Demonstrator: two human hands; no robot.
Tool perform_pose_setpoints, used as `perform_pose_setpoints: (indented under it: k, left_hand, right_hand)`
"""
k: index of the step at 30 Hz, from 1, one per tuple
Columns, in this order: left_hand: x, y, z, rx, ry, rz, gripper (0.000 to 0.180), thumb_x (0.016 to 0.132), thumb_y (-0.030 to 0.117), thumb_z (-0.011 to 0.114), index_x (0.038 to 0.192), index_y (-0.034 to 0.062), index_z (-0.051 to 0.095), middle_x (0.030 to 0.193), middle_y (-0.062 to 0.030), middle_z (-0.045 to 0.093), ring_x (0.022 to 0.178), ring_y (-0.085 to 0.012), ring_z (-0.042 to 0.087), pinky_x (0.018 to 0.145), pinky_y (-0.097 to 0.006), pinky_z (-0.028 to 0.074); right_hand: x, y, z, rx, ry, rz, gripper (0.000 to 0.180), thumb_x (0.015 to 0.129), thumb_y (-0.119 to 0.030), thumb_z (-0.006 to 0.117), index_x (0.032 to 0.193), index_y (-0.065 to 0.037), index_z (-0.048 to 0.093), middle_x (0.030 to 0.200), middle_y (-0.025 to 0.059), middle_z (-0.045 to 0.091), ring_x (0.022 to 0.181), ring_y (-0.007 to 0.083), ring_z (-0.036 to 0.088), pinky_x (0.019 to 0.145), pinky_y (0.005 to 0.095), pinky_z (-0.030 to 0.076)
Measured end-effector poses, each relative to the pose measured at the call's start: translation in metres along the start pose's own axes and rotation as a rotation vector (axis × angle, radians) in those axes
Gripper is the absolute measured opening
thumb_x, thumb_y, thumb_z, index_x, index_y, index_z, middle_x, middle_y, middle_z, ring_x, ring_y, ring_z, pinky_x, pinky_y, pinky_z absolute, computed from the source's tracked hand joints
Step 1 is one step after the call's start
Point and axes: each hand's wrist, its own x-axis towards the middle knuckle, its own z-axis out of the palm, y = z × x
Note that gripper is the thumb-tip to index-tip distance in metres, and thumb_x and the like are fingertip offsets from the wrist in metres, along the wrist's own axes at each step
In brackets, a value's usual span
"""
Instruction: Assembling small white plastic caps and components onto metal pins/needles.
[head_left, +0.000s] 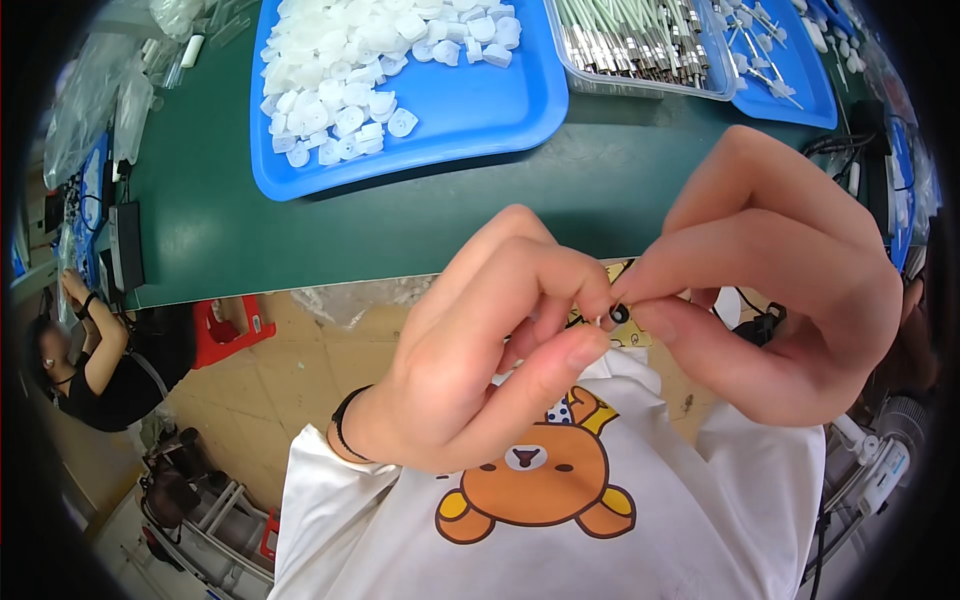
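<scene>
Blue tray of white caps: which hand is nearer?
Left. The left hand sits just below the blue tray of white caps, across the green mat. The right hand is off to the tray's lower right, slightly farther away.

Held part: a tiny white piece (601,320), pinched between the fingertips of both hands, mostly hidden by them.
Colour: white, possibly translucent; too small to tell its exact shape.
Dark bit: a small black ring-like piece (620,314) sits just beside the white piece, touching the right fingertips.
Position: raised in the air, above the white shirt and well apart from the green tabletop (300,230).
Grip: left hand (480,350) and right hand (770,270) meet at the piece, thumbs and forefingers closed on it.
</scene>
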Motion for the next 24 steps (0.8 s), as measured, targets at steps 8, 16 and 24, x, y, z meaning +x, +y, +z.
perform_pose_setpoints:
  k: [8, 16, 24]
  left_hand:
    - [0.001, 0.002, -0.003, 0.067, -0.004, -0.023, 0.02, 0.075, 0.015, 0.051, 0.083, -0.0028, 0.046, 0.07, -0.0033, 0.037, 0.064, -0.0104, 0.032, 0.059, -0.022, 0.027]
    - [0.002, 0.002, -0.002, -0.013, -0.008, -0.114, 0.019, 0.076, 0.014, 0.05, 0.083, -0.0026, 0.046, 0.07, -0.0023, 0.036, 0.064, -0.0094, 0.033, 0.059, -0.021, 0.027]
    - [0.003, -0.001, 0.001, -0.083, 0.033, -0.055, 0.015, 0.077, 0.011, 0.049, 0.083, -0.0017, 0.046, 0.069, -0.0022, 0.036, 0.064, -0.0102, 0.033, 0.058, -0.022, 0.028]
  right_hand:
    - [0.008, -0.005, 0.004, -0.014, 0.012, 0.029, 0.019, 0.056, 0.009, 0.056, 0.073, 0.001, 0.057, 0.068, 0.0078, 0.046, 0.048, 0.0079, 0.044, 0.041, 0.0165, 0.035]
    - [0.01, 0.005, 0.006, 0.047, 0.081, -0.059, 0.016, 0.057, 0.007, 0.056, 0.071, 0.001, 0.056, 0.065, 0.007, 0.044, 0.047, 0.0086, 0.042, 0.04, 0.0169, 0.033]
    - [0.005, 0.011, 0.016, 0.198, 0.169, 0.013, 0.012, 0.057, 0.005, 0.056, 0.069, 0.002, 0.056, 0.062, 0.0062, 0.044, 0.046, 0.0071, 0.04, 0.038, 0.0161, 0.03]
